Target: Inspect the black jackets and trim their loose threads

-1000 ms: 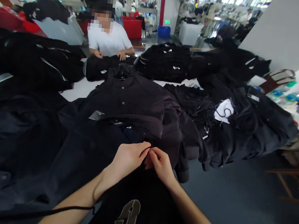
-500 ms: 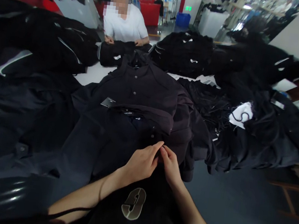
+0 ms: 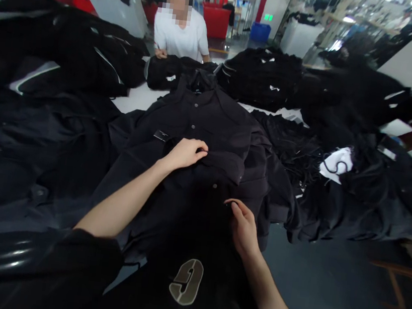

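A dark jacket (image 3: 224, 126) with round front buttons lies before me, collar pointing away, its lower part folded up across the front. My left hand (image 3: 187, 153) rests over that fold, thumb and fingers closed at its edge, seemingly on the cloth. Nearer my body, my right hand (image 3: 245, 224) is closed in a pinch on the dark jacket edge, just right of a button (image 3: 214, 186). Whether a small object is also between those fingertips I cannot make out. A dark hang tag (image 3: 161, 135) lies left of my left hand.
Piles of black garments (image 3: 268, 77) line the table's far side and both ends. A white cloth scrap (image 3: 337, 163) with a black cord lies at right. Across the table stands a person in a white shirt (image 3: 181, 33). Bins, including a blue one (image 3: 260, 32), stand behind.
My hands were together at the near jacket edge. My left hand has moved forward and left to the fold, while my right hand stays near the edge. The view has shifted slightly.
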`<action>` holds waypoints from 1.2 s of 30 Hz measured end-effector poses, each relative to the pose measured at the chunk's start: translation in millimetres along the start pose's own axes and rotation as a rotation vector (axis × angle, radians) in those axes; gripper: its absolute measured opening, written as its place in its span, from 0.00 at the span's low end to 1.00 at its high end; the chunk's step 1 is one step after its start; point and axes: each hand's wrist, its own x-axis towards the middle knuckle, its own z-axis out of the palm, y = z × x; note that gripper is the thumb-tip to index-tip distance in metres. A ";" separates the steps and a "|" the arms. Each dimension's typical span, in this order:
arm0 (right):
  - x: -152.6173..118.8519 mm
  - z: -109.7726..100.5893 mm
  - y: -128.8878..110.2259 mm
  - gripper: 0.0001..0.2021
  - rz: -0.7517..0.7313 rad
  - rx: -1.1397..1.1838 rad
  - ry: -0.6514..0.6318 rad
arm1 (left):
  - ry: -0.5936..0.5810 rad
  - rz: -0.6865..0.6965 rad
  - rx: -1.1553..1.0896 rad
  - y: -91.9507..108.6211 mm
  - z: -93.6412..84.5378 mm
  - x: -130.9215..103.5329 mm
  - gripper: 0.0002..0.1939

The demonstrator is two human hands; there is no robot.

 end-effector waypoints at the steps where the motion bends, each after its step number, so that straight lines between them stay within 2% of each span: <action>1: -0.6 1.1 -0.6 0.13 0.018 0.047 -0.002 | -0.086 -0.038 -0.058 -10.3 0.5 10.3 0.09; 3: -1.7 1.7 -1.0 0.12 0.041 0.109 0.007 | -0.181 -0.092 -0.199 -24.8 3.4 23.4 0.11; 7: -2.2 -1.8 2.6 0.12 0.063 0.142 0.050 | -0.165 -0.157 -0.477 -34.0 8.9 28.7 0.14; 10: -1.5 -4.5 6.4 0.12 0.060 0.145 0.060 | -0.183 -0.181 -0.577 -33.9 9.9 27.8 0.15; 20: 0.6 -7.1 8.2 0.12 0.065 0.142 0.067 | -0.226 -0.140 -0.505 -29.4 7.4 32.2 0.15; 26: 2.6 -6.1 8.7 0.14 0.002 -0.006 0.064 | -0.252 -0.118 -0.444 -30.0 5.2 33.2 0.13; 27: 2.5 -6.1 7.5 0.14 -0.011 -0.037 0.060 | -0.223 -0.110 -0.397 -25.5 3.6 31.6 0.12; 29: 1.7 -5.8 2.7 0.15 -0.040 -0.097 0.055 | -0.062 -0.065 -0.272 -8.1 -1.1 22.9 0.07; 31: 0.0 -4.8 -5.9 0.15 -0.073 -0.142 0.053 | 0.138 0.012 -0.219 19.3 -6.0 4.4 0.05; 32: -1.1 -3.8 -11.7 0.15 -0.090 -0.152 0.052 | 0.177 0.057 -0.259 34.9 -7.5 -8.3 0.06; 33: -2.4 -2.6 -18.3 0.15 -0.108 -0.152 0.051 | 0.148 0.087 -0.354 50.1 -7.8 -22.5 0.06; 34: -4.0 -1.2 -25.9 0.14 -0.127 -0.141 0.051 | 0.047 0.120 -0.449 63.9 -6.4 -37.4 0.07; 36: -8.1 1.3 -43.1 0.14 -0.168 -0.100 0.050 | -0.323 0.160 -0.569 83.3 1.9 -65.4 0.09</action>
